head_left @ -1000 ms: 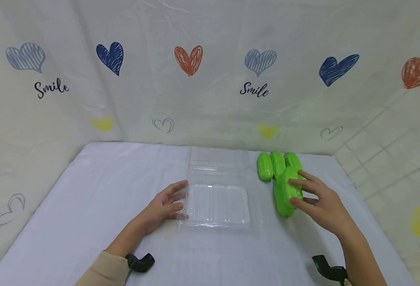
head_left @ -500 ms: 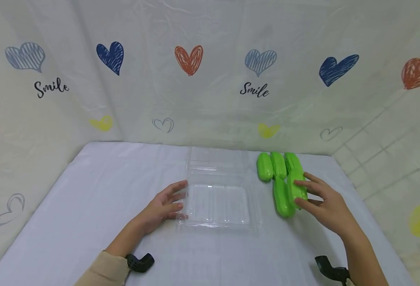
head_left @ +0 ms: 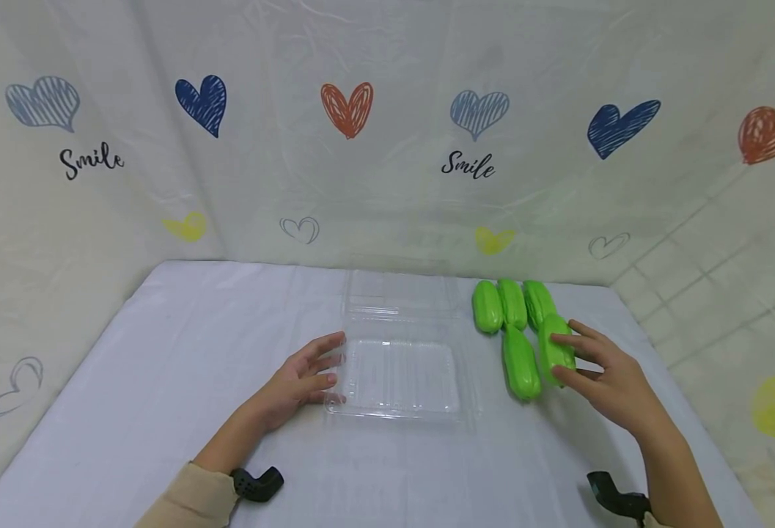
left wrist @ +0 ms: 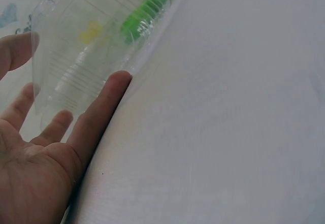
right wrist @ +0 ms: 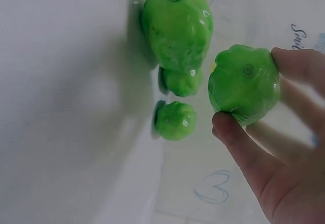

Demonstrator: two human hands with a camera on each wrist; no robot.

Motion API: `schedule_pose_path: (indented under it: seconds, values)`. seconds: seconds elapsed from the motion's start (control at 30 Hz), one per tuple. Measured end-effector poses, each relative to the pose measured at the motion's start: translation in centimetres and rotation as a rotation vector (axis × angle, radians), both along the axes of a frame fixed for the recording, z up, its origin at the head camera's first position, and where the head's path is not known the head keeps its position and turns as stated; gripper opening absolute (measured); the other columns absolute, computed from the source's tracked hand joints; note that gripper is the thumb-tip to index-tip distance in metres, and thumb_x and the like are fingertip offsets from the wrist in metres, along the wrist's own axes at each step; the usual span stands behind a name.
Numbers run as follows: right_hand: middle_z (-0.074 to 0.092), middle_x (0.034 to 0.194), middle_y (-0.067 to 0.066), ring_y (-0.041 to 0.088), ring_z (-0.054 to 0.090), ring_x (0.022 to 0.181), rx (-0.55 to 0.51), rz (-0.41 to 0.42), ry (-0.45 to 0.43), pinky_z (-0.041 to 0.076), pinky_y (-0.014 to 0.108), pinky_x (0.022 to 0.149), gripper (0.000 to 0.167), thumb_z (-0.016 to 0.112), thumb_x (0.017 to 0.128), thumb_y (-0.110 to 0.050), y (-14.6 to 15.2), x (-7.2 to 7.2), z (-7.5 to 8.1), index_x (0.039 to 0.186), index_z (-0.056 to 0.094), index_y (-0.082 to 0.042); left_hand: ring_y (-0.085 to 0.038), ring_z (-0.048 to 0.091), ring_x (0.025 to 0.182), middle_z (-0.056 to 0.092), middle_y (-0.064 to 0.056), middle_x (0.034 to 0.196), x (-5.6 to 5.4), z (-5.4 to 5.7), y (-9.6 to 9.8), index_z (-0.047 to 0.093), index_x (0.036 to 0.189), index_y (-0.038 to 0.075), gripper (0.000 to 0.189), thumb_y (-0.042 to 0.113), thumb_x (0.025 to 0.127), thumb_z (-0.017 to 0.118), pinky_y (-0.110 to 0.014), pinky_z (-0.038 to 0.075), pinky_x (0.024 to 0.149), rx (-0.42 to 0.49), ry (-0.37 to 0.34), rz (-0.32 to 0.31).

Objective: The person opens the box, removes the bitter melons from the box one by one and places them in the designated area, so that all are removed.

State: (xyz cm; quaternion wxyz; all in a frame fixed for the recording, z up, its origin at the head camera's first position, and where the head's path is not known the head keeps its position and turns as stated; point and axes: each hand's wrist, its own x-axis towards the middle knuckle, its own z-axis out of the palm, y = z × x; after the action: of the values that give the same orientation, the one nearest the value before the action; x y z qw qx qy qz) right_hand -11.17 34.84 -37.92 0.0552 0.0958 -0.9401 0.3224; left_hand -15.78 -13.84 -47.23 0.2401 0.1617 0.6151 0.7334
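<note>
My right hand (head_left: 614, 385) pinches a shiny green cucumber (head_left: 552, 348) between thumb and fingertips. In the right wrist view that cucumber (right wrist: 244, 84) shows its round stem end and stands apart from the ones on the table. Just to its left lies another green cucumber (head_left: 521, 367). Behind them is a row of three more, the left one (head_left: 488, 306) nearest the box. A clear plastic clamshell box (head_left: 403, 378) lies in the middle, its lid (head_left: 400, 293) folded back. My left hand (head_left: 301, 381) rests at the box's left side, its fingers (left wrist: 109, 89) extended against the plastic.
A white cloth covers the table (head_left: 182, 352). Behind it hangs a pale sheet (head_left: 387, 191) printed with hearts and "Smile". A black wrist-worn device (head_left: 258, 484) shows below the left hand, and a similar device (head_left: 618, 496) below the right.
My right hand has moved slightly right with its cucumber, away from the one beside it, so the gap between the two has widened. The left hand and the box stay put.
</note>
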Motion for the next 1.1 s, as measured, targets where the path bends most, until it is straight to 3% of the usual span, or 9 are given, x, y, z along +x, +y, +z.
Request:
schedule_pose_path:
  seconds: [0.23,0.33,0.43,0.67,0.8,1.1]
  values:
    - [0.037,0.156,0.019,0.049,0.055,0.120,0.024,0.022,-0.011,0.048,0.007,0.079,0.048,0.077,0.089,-0.021,0.4,-0.3,-0.7,0.133,0.062,-0.009,-0.034,0.021,0.150,0.019,-0.004,0.165,0.1,0.0,0.0,0.027,0.157,0.016,0.069,0.001,0.098,0.057,-0.047,0.055,0.092,0.004,-0.004,-0.001]
    - [0.038,0.154,0.023,0.051,0.054,0.120,0.049,0.040,-0.010,0.057,0.022,0.080,0.048,0.078,0.087,-0.018,0.4,-0.5,-1.0,0.132,0.063,-0.007,-0.035,0.020,0.150,0.018,-0.004,0.166,0.0,0.0,0.0,0.027,0.157,0.016,0.068,0.001,0.098,0.057,-0.048,0.055,0.092,0.010,-0.002,-0.005]
    - [0.039,0.153,0.025,0.053,0.054,0.120,0.069,0.045,-0.012,0.058,0.039,0.081,0.048,0.079,0.086,-0.016,0.5,-0.6,-1.2,0.131,0.063,-0.006,-0.034,0.020,0.150,0.018,-0.004,0.166,0.0,0.1,0.1,0.028,0.157,0.017,0.068,0.000,0.098,0.056,-0.048,0.055,0.092,0.016,0.000,-0.006]
    - [0.038,0.154,0.024,0.054,0.051,0.124,0.079,0.052,-0.047,0.058,0.039,0.081,0.050,0.078,0.085,-0.012,0.7,-0.9,-1.7,0.132,0.062,-0.006,-0.034,0.020,0.150,0.018,-0.004,0.165,0.0,0.1,0.0,0.027,0.157,0.016,0.068,-0.001,0.098,0.055,-0.049,0.054,0.092,0.020,0.002,-0.006]
    - [0.035,0.155,0.025,0.055,0.047,0.126,0.086,0.063,-0.083,0.055,0.048,0.085,0.051,0.077,0.087,-0.012,0.8,-0.9,-1.8,0.135,0.060,-0.005,-0.034,0.020,0.150,0.018,-0.004,0.165,0.1,0.1,0.0,0.026,0.157,0.015,0.068,-0.002,0.098,0.055,-0.049,0.054,0.093,0.022,0.000,-0.007]
    - [0.032,0.156,0.027,0.056,0.044,0.128,0.110,0.081,-0.144,0.054,0.052,0.087,0.052,0.074,0.087,-0.009,1.0,-1.3,-2.2,0.137,0.058,-0.006,-0.034,0.019,0.151,0.018,-0.005,0.166,0.1,0.3,-0.1,0.027,0.157,0.015,0.066,-0.001,0.099,0.054,-0.049,0.054,0.093,0.021,0.012,-0.006]
